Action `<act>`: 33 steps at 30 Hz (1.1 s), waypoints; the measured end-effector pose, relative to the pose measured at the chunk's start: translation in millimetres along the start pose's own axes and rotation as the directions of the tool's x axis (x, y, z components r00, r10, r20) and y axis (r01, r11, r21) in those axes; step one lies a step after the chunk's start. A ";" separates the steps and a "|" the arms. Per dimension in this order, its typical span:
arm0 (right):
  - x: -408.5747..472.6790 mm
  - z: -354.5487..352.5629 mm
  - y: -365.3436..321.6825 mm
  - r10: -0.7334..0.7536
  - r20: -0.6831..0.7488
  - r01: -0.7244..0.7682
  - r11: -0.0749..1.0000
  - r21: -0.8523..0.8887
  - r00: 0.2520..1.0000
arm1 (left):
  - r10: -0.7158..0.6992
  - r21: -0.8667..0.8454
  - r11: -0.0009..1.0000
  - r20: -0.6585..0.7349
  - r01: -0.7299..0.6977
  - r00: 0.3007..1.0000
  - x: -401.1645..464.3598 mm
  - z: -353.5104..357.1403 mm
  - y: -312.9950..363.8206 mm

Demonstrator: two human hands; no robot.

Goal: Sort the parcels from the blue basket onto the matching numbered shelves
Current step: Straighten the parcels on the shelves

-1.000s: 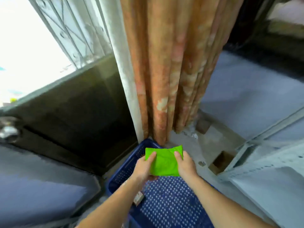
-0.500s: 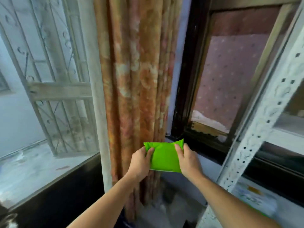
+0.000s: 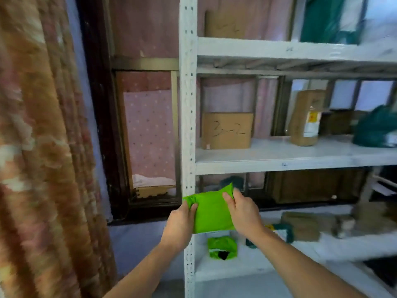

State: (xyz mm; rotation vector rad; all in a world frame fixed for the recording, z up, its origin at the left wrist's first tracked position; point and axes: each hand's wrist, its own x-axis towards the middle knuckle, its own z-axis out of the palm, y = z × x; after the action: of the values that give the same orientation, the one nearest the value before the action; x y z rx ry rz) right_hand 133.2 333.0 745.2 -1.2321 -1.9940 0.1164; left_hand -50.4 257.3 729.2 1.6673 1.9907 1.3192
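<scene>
White metal shelf rack (image 3: 188,104), "3-2" cardboard sign (image 3: 227,130), L hand (image 3: 179,222) & R hand (image 3: 243,214) grips pinching green parcel (image 3: 211,214)

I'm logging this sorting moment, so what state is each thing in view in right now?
left hand: closed on the green parcel's left edge
right hand: closed on its right edge
green parcel: held in the air before the white rack, not yet shelved
3-2 cardboard sign: standing upright on the middle shelf
small green parcel: lying on the lower shelf
brown parcel: standing upright on the middle shelf
orange curtain: hanging at left
</scene>
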 end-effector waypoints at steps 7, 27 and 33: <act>-58.6 -115.7 64.2 0.167 -0.087 -0.175 0.980 -0.099 0.982 | 0.202 -0.043 0.979 0.164 -0.198 0.965 -29.8 70.8 92.8; -170.3 -283.7 215.2 0.318 -0.258 -0.348 0.934 -0.078 0.912 | 0.123 -0.106 0.988 0.129 -0.109 0.984 -137.7 232.7 265.8; -177.5 -303.6 212.9 0.184 -0.368 -0.254 0.955 -0.151 0.911 | 0.190 -0.477 0.878 0.311 -0.020 0.931 -168.5 249.9 313.9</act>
State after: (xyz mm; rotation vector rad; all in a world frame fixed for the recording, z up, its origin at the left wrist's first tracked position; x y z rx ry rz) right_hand 525.8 212.4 761.7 -1.4883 -1.5812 -0.1844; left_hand 381.5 213.8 759.6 1.6433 1.2674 1.2938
